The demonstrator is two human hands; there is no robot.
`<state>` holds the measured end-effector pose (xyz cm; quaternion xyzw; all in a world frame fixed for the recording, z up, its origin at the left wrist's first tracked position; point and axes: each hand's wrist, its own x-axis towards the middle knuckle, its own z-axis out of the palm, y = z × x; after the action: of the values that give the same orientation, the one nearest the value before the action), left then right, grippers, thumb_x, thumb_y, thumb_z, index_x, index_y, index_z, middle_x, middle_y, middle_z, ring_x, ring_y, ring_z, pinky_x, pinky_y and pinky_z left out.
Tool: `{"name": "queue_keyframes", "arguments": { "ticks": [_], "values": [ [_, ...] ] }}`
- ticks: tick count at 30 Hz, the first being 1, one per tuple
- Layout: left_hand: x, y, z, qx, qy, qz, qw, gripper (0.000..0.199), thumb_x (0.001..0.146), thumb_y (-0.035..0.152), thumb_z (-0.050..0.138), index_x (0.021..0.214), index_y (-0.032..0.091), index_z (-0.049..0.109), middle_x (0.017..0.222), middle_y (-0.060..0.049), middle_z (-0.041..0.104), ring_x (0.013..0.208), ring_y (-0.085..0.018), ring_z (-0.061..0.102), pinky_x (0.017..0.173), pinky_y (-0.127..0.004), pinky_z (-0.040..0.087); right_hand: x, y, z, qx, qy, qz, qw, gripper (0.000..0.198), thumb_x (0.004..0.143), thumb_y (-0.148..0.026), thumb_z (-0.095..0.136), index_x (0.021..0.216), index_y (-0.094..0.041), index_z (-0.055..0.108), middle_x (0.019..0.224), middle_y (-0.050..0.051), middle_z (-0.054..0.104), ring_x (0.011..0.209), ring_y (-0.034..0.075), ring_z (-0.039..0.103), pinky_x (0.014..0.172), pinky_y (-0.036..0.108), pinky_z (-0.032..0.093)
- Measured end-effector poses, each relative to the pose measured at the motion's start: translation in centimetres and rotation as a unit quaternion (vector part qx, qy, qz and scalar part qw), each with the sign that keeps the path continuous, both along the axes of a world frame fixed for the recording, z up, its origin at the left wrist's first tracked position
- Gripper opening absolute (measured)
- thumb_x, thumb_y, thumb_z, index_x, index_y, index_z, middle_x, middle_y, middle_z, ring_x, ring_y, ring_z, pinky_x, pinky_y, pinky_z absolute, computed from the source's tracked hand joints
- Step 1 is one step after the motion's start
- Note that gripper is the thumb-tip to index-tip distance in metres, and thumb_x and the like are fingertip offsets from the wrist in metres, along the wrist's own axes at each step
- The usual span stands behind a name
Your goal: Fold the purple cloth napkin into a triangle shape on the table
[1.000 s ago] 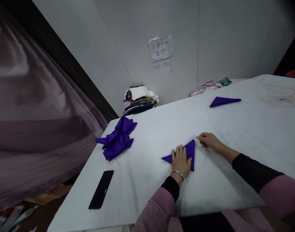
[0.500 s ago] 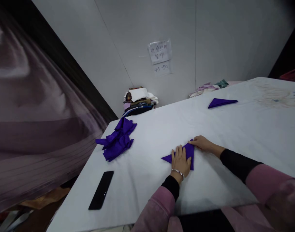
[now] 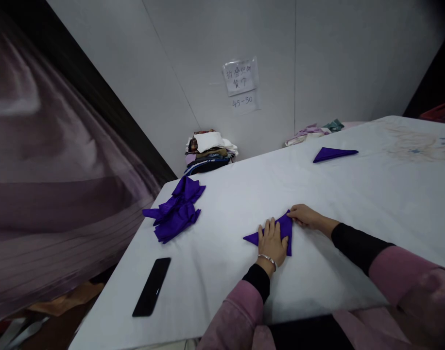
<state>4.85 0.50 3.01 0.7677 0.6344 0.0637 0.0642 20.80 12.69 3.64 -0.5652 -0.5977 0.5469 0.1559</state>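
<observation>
A purple cloth napkin (image 3: 286, 231), folded into a triangle, lies on the white-covered table (image 3: 222, 291) in front of me. My left hand (image 3: 272, 243) rests flat on its middle, fingers stretched out and slightly spread, hiding part of the cloth. At the far right corner of the napkin, my right hand (image 3: 303, 216) is closed in a pinch on the edge. Further back on the right lies a second purple napkin (image 3: 333, 154), folded into a narrow triangle. Loose, crumpled purple napkins (image 3: 179, 211) are heaped near the left edge of the table.
A black phone (image 3: 152, 287) lies at the table's front left. Beyond the back edge are a stack of folded clothes (image 3: 210, 153) and more fabric (image 3: 312, 132). Paper signs (image 3: 240, 78) hang on the grey wall, and a pinkish curtain (image 3: 55, 194) drapes at left.
Hardly anything differs. My right hand's fingers have shifted very slightly at the napkin's corner; my left hand stays flat in the same place.
</observation>
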Motion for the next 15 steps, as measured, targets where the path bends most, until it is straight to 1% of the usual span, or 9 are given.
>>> {"name": "queue_keyframes", "arguments": {
  "ticks": [5,7,9,12,15],
  "values": [
    [-0.1,0.2,0.0,-0.01,0.014,-0.006,1.0,0.06,0.093,0.044,0.026,0.146,0.017,0.021,0.155,-0.008,0.015,0.142,-0.026,0.012,0.114,-0.054,0.015,-0.2,-0.4,0.6,0.017,-0.015,-0.002,1.0,0.026,0.077,-0.025,0.055,0.054,-0.019,0.045,0.035,-0.005,0.042,0.032,0.007,0.034,0.035,0.021,0.025],
    [-0.1,0.5,0.2,-0.018,0.022,-0.022,0.999,0.059,0.092,0.041,0.028,0.147,0.021,0.017,0.156,-0.005,0.01,0.142,-0.028,0.009,0.112,-0.059,0.016,-0.2,-0.5,0.7,0.027,-0.025,-0.001,0.999,0.026,0.077,-0.025,0.053,0.053,-0.02,0.045,0.034,-0.005,0.042,0.031,0.007,0.034,0.034,0.021,0.024],
    [-0.1,0.8,0.7,-0.03,0.027,-0.053,0.998,0.059,0.091,0.036,0.029,0.147,0.024,0.015,0.157,-0.003,0.008,0.142,-0.028,0.007,0.109,-0.063,0.015,-0.2,-0.5,0.7,0.035,-0.037,0.006,0.999,0.027,0.078,-0.024,0.05,0.051,-0.02,0.044,0.033,-0.004,0.042,0.03,0.008,0.034,0.034,0.021,0.025],
    [-0.1,1.2,1.2,-0.038,0.013,-0.113,0.993,0.059,0.089,0.028,0.03,0.147,0.024,0.018,0.156,-0.002,0.014,0.143,-0.026,0.005,0.11,-0.065,0.008,-0.2,-0.2,0.6,0.048,-0.06,0.027,0.997,0.029,0.078,-0.022,0.046,0.049,-0.02,0.045,0.033,-0.003,0.043,0.03,0.009,0.036,0.036,0.022,0.029],
    [-0.2,1.4,1.5,-0.046,-0.014,-0.142,0.989,0.061,0.086,0.025,0.032,0.146,0.022,0.021,0.154,-0.002,0.022,0.143,-0.024,0.006,0.111,-0.062,0.004,-0.1,0.1,0.7,0.063,-0.089,0.057,0.992,0.033,0.079,-0.02,0.045,0.046,-0.02,0.046,0.033,-0.001,0.045,0.032,0.01,0.041,0.041,0.022,0.035]
  ]
}}
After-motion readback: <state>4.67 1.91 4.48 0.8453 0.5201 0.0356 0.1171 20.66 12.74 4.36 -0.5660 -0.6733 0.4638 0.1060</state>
